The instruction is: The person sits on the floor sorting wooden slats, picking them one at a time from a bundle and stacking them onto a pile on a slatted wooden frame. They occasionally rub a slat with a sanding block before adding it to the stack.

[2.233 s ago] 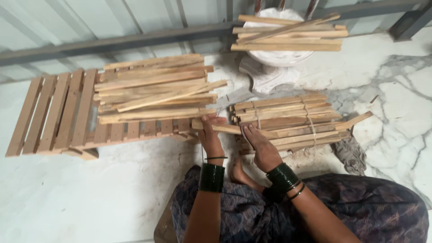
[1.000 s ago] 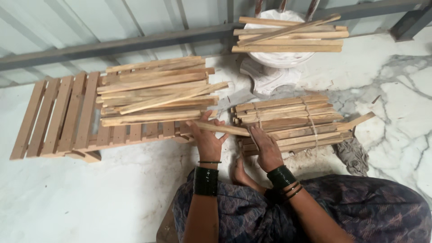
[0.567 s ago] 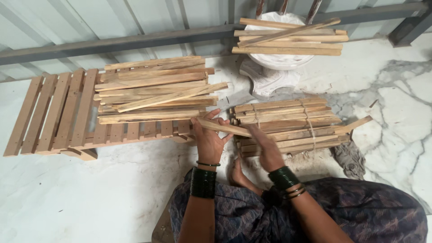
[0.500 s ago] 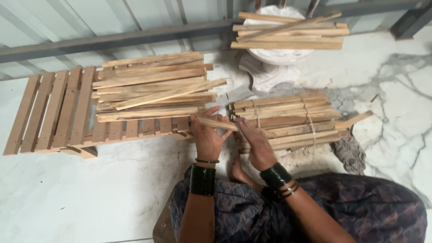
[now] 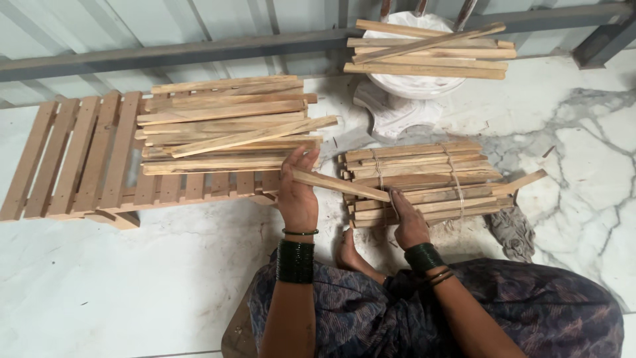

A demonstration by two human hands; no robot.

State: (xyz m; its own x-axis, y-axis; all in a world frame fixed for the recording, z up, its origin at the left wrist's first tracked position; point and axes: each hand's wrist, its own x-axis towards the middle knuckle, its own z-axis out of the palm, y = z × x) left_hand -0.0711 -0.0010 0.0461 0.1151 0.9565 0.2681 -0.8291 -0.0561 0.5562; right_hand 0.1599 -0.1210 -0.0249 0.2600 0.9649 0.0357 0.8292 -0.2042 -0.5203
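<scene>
My left hand (image 5: 297, 197) grips the near end of a short wooden slat (image 5: 341, 186) that slants across to my right hand (image 5: 409, 222), whose fingers close on its other end. Under the slat's right end lies a bundle of wooden slats (image 5: 424, 181) tied with string in two places. Just left of my left hand a loose stack of slats (image 5: 225, 129) rests on a slatted wooden rack (image 5: 79, 159). Both wrists carry dark bangles.
A white pedestal-like object (image 5: 411, 93) stands at the back with more slats (image 5: 430, 50) laid across it. A grey cloth (image 5: 511, 232) lies right of the bundle. A metal rail and corrugated wall run along the back. The floor is white marble.
The slat has come up off the tied bundle, its left end carried by my left hand towards the loose stack, with my right hand still on the other end.
</scene>
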